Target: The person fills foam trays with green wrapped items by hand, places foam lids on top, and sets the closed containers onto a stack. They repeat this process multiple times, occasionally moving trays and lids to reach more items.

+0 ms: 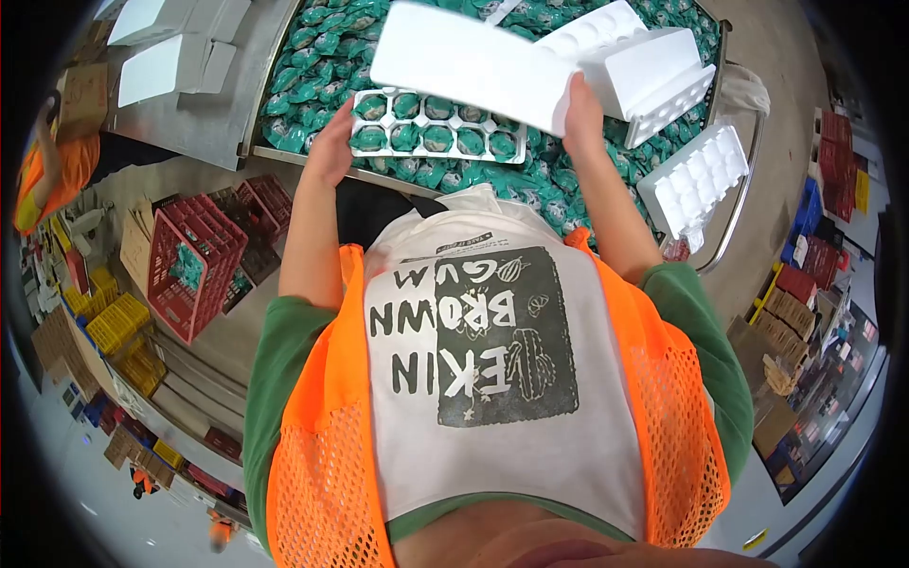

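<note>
My left hand [330, 149] grips the left end of a white foam tray [437, 156]. Round green-wrapped packets [438, 138] sit in its two rows of cells. A flat white foam lid [469, 66], slightly blurred, is tilted above the tray, its right edge held in my right hand [581, 115]. Under both lies a broad bed of similar green packets [317, 71] in a metal-edged bin. The far fingers of my left hand are partly hidden behind the tray.
Empty foam trays and boxes [639, 71] lie on the packets at right, with another foam tray [696, 180] by the metal rail. More foam boxes [175, 66] stand on the left table. Red crates [194, 265] are at lower left. A person in an orange vest [71, 175] is far left.
</note>
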The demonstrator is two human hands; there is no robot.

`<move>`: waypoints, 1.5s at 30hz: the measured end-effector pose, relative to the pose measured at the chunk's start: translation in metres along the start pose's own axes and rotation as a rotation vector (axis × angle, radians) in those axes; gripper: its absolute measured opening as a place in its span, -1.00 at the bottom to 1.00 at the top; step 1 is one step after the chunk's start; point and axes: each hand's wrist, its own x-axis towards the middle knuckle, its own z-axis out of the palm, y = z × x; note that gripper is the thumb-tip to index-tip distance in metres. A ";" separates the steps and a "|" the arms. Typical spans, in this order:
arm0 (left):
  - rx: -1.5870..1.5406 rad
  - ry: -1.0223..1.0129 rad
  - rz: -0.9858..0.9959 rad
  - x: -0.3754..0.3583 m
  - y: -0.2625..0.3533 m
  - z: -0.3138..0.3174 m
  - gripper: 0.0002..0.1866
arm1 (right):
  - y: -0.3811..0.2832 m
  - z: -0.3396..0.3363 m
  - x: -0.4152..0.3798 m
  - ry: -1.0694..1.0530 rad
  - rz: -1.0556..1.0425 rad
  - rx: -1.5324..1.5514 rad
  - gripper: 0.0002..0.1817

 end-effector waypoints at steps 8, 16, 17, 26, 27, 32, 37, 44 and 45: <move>0.602 0.034 0.162 0.005 -0.012 0.001 -0.06 | 0.032 -0.016 -0.020 -0.154 0.267 0.292 -0.39; 1.225 0.235 0.219 0.023 -0.030 0.004 -0.03 | 0.031 -0.012 -0.033 -0.184 0.261 0.171 -0.41; 1.025 0.188 0.184 0.022 -0.029 0.003 -0.08 | 0.032 -0.009 -0.036 -0.206 0.253 0.133 -0.41; 0.070 0.041 -0.122 0.006 -0.001 0.003 -0.25 | 0.048 0.036 -0.051 0.012 -0.394 -0.778 -0.17; 0.163 0.038 -0.079 0.003 -0.004 0.007 -0.23 | 0.045 0.039 -0.056 0.018 -0.395 -0.799 -0.15; 0.214 -0.003 -0.029 0.001 -0.005 0.003 -0.10 | 0.065 0.036 -0.067 0.041 -0.336 -0.754 -0.10; 0.326 0.159 -0.003 0.008 -0.010 0.007 -0.08 | 0.056 0.020 -0.047 -0.325 0.196 -0.237 -0.24; 0.343 0.107 0.143 0.003 -0.011 0.009 -0.02 | 0.043 0.017 -0.045 -0.351 0.129 -0.246 -0.25; 0.278 0.085 0.188 -0.006 -0.002 0.014 -0.01 | 0.033 0.017 -0.050 -0.383 0.156 -0.112 -0.22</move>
